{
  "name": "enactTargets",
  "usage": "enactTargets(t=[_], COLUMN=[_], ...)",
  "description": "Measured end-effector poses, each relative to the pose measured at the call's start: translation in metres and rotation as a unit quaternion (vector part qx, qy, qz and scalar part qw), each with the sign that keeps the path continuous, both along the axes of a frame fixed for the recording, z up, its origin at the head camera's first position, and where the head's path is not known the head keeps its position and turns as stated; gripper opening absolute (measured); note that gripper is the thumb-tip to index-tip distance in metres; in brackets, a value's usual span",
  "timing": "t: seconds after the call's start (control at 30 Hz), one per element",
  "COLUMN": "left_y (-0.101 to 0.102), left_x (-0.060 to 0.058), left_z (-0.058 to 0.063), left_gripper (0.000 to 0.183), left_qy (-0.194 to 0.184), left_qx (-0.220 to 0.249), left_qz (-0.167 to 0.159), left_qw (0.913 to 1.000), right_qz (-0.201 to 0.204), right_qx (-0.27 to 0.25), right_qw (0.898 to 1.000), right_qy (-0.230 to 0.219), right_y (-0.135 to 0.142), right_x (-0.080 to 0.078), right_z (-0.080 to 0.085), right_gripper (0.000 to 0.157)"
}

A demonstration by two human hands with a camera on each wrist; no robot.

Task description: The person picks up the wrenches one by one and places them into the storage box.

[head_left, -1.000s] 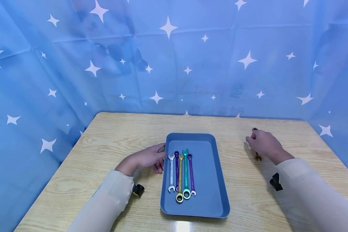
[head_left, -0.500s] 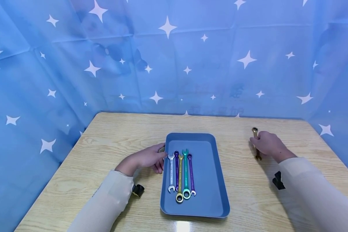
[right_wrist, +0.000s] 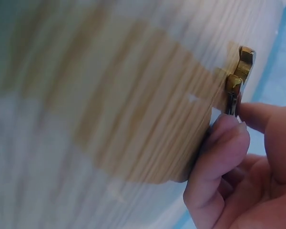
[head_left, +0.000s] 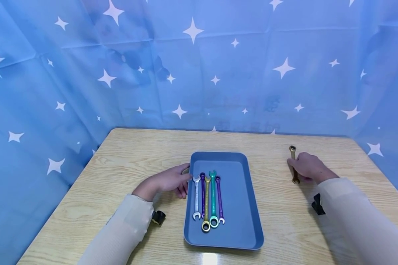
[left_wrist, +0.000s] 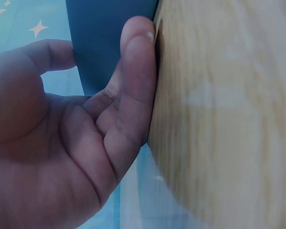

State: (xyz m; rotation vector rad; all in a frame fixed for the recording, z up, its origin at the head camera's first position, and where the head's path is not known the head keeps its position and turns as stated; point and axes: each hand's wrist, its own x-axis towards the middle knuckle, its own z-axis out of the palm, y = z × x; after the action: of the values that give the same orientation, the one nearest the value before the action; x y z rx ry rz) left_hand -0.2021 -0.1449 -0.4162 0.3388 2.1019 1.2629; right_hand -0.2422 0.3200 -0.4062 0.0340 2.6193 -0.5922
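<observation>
My right hand (head_left: 308, 165) pinches a gold combination wrench (head_left: 292, 149) at mid-shaft, on the right side of the table. Thumb and fingertips meet around it in the right wrist view, and the wrench's end (right_wrist: 240, 71) sticks out beyond them. My left hand (head_left: 170, 179) holds the left wall of a blue-grey tray (head_left: 240, 209), thumb over the rim and fingers outside. Inside the tray, side by side, lie a silver open-end wrench (head_left: 196, 197), a purple wrench (head_left: 203, 189), a gold wrench (head_left: 206, 202), a green wrench (head_left: 213, 197) and a second purple wrench (head_left: 219, 197).
The wood-grain table (head_left: 139, 147) has rounded back corners. A blue curtain (head_left: 199, 73) with white stars hangs behind it and along both sides. Between the tray and my right hand runs a stretch of bare tabletop.
My right hand has shifted slightly right and down along the gold wrench, so more of the wrench's far end shows. The left hand and the tray stay put.
</observation>
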Motion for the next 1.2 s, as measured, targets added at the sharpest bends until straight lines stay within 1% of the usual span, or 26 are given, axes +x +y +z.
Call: enactTargets(t=[0.1,0.27,0.37,0.5,0.8,1.0,1.2], left_y=[-0.0003,-0.0004,-0.0007,-0.0007,0.0002,0.0002,-0.0003], left_x=[0.0,0.0002,0.0002,-0.0003,-0.0008,-0.0001,-0.0001], left_z=[0.0005,0.0014,0.0014,0.0011,0.0024,0.0017,0.0001], left_gripper=[0.064,0.064,0.064,0.064,0.064,0.064,0.065], left_qy=[0.001,0.001,0.002,0.002,0.001,0.0,0.0], left_qx=[0.002,0.003,0.003,0.004,0.002,0.005,0.004], left_qz=[0.002,0.002,0.002,0.001,0.001,0.001,0.002], left_qw=[1.0,1.0,1.0,1.0,1.0,1.0,1.0], right_qz=[0.015,0.023,0.026,0.027,0.039,0.037,0.03], right_qx=[0.007,0.0,0.002,-0.003,0.007,0.004,0.009], right_qw=[1.0,1.0,0.999,0.999,0.998,0.999,0.999], right_qy=[0.007,0.016,0.022,0.019,0.038,0.032,0.036], right_y=[-0.0004,-0.0027,-0.0034,-0.0032,0.0019,0.0043,0.0043], right_x=[-0.0002,0.0013,0.0014,0.0008,-0.0013,-0.0032,-0.003], right_z=[-0.0001,-0.0002,0.0003,0.002,0.0,-0.0023,-0.0042], right_gripper=[0.055,0.043,0.039,0.036,0.036,0.04,0.04])
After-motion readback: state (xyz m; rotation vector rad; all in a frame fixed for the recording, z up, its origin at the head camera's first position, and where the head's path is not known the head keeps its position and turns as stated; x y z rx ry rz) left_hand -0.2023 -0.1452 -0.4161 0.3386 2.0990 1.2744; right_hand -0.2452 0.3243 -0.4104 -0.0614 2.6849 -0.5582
